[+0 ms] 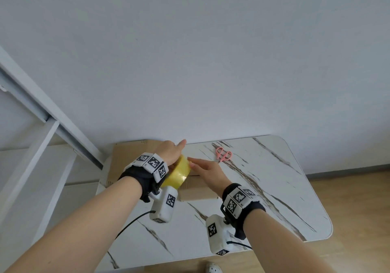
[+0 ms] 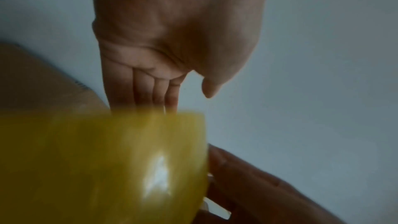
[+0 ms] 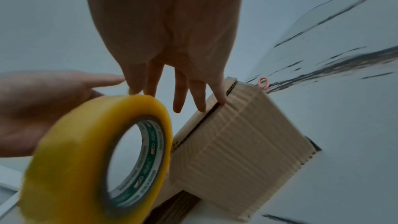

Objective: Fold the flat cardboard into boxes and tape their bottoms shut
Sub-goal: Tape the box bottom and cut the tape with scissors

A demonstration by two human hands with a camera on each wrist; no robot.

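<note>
My left hand (image 1: 172, 153) holds a yellow tape roll (image 1: 178, 174) on edge above the left end of a folded cardboard box (image 1: 198, 191). In the left wrist view its fingers (image 2: 150, 91) run behind the roll (image 2: 96, 159), tips hidden and thumb sticking out free. My right hand (image 1: 205, 168) lies flat over the box. In the right wrist view its straight fingers (image 3: 219, 94) touch the box top (image 3: 237, 151) at the flap seam. The thumb touches the rim of the roll (image 3: 75, 151).
A stack of flat cardboard (image 1: 126, 160) lies at the far left of the marble table (image 1: 263, 188), behind my left hand. Pink scissors (image 1: 223, 154) lie near the wall, right of my hands. A white frame (image 1: 42, 125) stands left of the table.
</note>
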